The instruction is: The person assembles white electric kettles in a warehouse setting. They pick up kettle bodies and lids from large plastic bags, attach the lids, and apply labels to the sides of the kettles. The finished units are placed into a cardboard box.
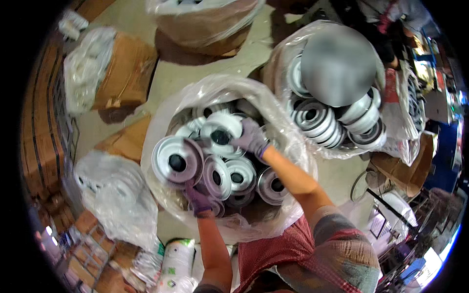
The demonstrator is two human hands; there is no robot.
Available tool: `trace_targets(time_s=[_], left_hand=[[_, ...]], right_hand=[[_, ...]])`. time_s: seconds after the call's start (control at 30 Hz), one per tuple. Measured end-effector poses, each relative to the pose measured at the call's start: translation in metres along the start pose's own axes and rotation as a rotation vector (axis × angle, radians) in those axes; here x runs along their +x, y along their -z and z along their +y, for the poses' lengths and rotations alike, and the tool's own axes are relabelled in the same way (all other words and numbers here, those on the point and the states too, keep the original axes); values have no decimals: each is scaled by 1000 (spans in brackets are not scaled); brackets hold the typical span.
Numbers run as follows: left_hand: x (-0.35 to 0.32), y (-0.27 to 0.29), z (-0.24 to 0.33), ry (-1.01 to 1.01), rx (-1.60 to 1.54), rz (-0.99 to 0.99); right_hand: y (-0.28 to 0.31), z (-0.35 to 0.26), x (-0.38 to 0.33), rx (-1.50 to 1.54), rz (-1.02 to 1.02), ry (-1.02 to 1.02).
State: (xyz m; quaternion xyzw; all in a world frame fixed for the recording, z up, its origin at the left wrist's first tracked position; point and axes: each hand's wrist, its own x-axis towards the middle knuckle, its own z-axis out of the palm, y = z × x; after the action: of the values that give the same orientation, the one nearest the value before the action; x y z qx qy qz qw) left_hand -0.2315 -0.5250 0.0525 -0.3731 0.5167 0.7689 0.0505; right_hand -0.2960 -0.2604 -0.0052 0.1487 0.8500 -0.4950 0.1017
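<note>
A large bag-lined container (161, 105) before me is filled with round, silver-white dished discs, each with a dark centre. My right hand (251, 137), in a purple glove, grips the right rim of an upper silver-white disc (211, 128). At the lower left, my gloved left hand (197, 199) has its fingers at the bottom edge of another silver-white disc (163, 168), tilted above the pile; its fingertips are partly hidden. More discs (237, 176) lie just below and between the two hands.
A second lined container of similar discs (312, 117) stands at the far right, where a blurred grey circle covers part. Cardboard boxes (127, 71) and a plastic bag of discs (117, 195) are on the left. Another lined box (205, 34) stands at the back.
</note>
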Motion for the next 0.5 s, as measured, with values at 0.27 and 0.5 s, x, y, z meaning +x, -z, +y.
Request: trace_targets(time_s=[0.27,0.5], left_hand=[[-84,-77,51,-308,349,-237],[-106,-244,33,-1088,675,-579]], right_hand=[[190,-49,-115,570,179,-341],[443,106,-144,-162,1222,40]])
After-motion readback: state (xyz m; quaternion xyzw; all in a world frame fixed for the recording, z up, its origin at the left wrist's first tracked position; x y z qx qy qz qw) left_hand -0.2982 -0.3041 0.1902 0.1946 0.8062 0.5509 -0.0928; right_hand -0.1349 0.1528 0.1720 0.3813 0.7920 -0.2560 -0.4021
